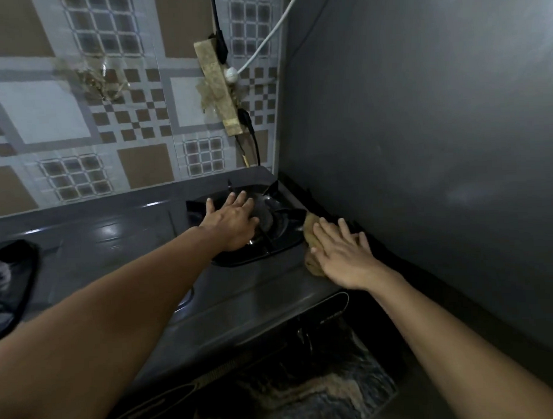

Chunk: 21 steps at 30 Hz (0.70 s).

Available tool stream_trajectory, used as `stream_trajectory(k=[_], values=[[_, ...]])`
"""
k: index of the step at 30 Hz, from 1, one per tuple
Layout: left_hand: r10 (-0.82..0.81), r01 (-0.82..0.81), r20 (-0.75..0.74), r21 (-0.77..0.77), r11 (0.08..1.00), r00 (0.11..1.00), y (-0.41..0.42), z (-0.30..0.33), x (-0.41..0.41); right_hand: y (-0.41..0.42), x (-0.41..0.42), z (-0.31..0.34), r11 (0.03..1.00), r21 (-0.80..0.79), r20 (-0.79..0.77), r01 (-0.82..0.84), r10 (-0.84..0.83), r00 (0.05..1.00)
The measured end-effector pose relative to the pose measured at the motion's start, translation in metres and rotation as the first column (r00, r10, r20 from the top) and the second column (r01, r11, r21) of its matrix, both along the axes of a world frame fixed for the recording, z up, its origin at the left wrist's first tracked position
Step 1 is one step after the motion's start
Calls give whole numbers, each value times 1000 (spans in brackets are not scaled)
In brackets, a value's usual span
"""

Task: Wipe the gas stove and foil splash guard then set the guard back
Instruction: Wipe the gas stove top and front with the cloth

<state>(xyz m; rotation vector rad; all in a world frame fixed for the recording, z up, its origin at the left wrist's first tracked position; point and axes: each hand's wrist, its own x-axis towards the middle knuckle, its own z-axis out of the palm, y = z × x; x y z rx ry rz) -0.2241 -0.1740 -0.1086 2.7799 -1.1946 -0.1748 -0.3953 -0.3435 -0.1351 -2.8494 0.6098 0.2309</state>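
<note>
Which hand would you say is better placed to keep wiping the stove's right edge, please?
The right hand: it already lies flat on the tan cloth at the gas stove's right edge, while the left hand rests clothless on the burner grate.

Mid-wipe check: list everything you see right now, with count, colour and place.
gas stove: one, dark grey, along the tiled wall.
burner grate: one, black, right side of the stove.
second burner: one, black, far left edge.
cloth: one, tan, right edge of the stove.
grey panel: one, upright, right of the stove.
cables: black and white, on the wall.
left hand: flat on the grate.
right hand: flat on the cloth.
</note>
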Motion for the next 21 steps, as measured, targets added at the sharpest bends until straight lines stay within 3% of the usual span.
stream_trajectory(k=[5,7,11,17,19,21], values=[[3,-4,-3,-79,997,1000,24,1,-8,105,-34,-10,981,-131,176,-144,166,970],[33,-25,63,-117,993,997,34,2,-10,118,-42,-13,980,-110,245,-168,190,951],[167,-124,143,-274,954,976,53,7,-19,76,-31,-13,990,-137,262,-27,62,963],[266,-232,82,-290,928,961,70,12,-19,56,-14,-13,980,-139,220,140,-108,970],[281,-256,40,-312,915,959,71,11,-20,82,-24,-20,975,-187,279,122,-67,958],[288,-264,25,-328,907,957,70,11,-20,123,-33,-26,975,-221,366,-1,83,927]])
